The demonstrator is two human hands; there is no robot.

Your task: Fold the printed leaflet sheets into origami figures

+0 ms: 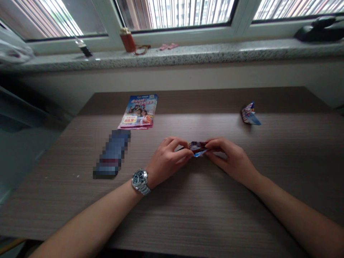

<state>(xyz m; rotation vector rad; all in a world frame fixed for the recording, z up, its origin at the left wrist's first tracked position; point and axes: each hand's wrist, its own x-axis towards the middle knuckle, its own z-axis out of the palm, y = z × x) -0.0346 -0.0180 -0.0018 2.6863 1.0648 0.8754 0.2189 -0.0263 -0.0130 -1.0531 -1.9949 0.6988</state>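
Observation:
Between my two hands is a small folded piece of printed paper (198, 147), dark red with some blue and white, just above or on the table. My left hand (172, 156), with a metal watch on its wrist, pinches the paper's left end between thumb and fingers. At its right end, my right hand (228, 157) pinches it the same way. The fingertips hide both ends of the paper. Farther back on the right stands a folded paper shape (249, 114) with similar blue and red printing.
A stack of printed flyers (139, 111) lies at the back left of the wooden table (188, 215). Nearer me is a pixelated dark phone-like slab (112, 154). On the stone windowsill (215, 52) are a red-brown container (127, 40), pink items (168, 46) and a black object (319, 30).

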